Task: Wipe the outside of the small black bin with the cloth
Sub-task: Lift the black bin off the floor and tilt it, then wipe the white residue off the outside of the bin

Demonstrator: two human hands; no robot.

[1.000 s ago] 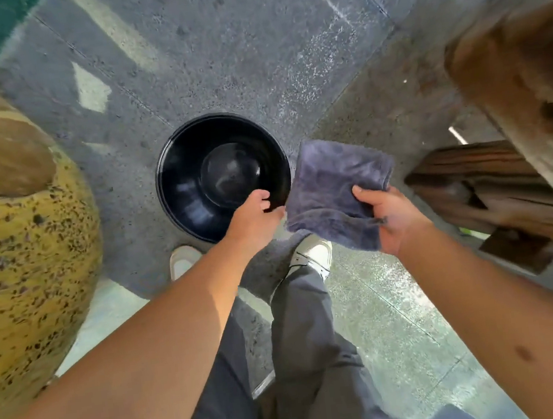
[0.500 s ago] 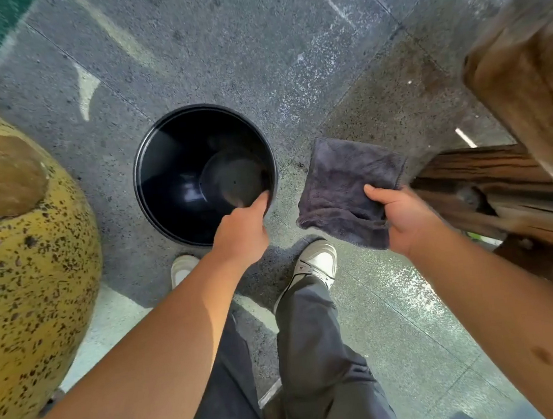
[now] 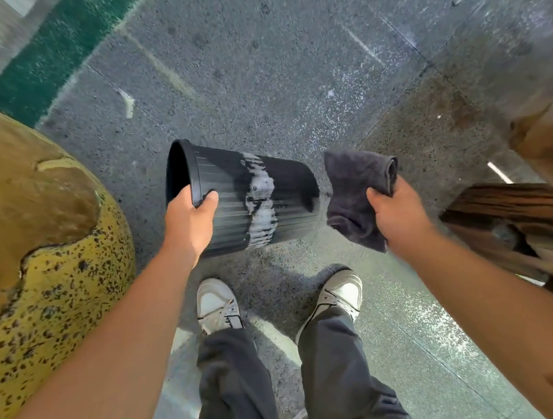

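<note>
The small black ribbed bin [image 3: 277,202] is lifted off the floor and tipped on its side, mouth to the left, base to the right. A pale dusty streak runs across its outer wall. My left hand [image 3: 189,224] grips its rim, thumb on the outside and fingers inside the mouth. My right hand [image 3: 398,217] holds a folded dark grey cloth [image 3: 356,193] just right of the bin's base, a small gap between them.
A big yellow speckled rounded object [image 3: 36,257] bulges at the left. Brown wooden beams [image 3: 524,215] and a post stand at the right. Below are my two legs and white shoes [image 3: 219,305] on the speckled stone floor; a green strip [image 3: 54,52] lies far left.
The bin stood upright on the floor with my left hand reaching onto its rim; now that hand has lifted it and turned it sideways. The cloth stays in my right hand.
</note>
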